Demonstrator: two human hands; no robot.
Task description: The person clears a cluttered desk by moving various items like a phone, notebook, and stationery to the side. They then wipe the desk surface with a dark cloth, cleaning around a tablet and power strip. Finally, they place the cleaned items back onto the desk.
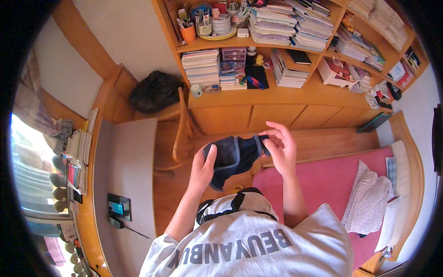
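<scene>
A dark navy cloth article with grey edging [226,155] is stretched between my hands in front of my body. My left hand [201,169] grips its wider end, thumb lying on top of the fabric. At the narrow end, my right hand [284,152] pinches the cloth by a trimmed edge, with some fingers raised apart from it. One loose corner of the fabric hangs down below my left hand. The article's exact kind cannot be told from this view.
On the left stands a grey-topped desk [135,166] with a phone [116,207] on a dark object. A wooden chair [180,131] holds a black bag [155,91]. Ahead is a loaded bookshelf [252,97]. A bed with a pink sheet [322,180] lies to the right.
</scene>
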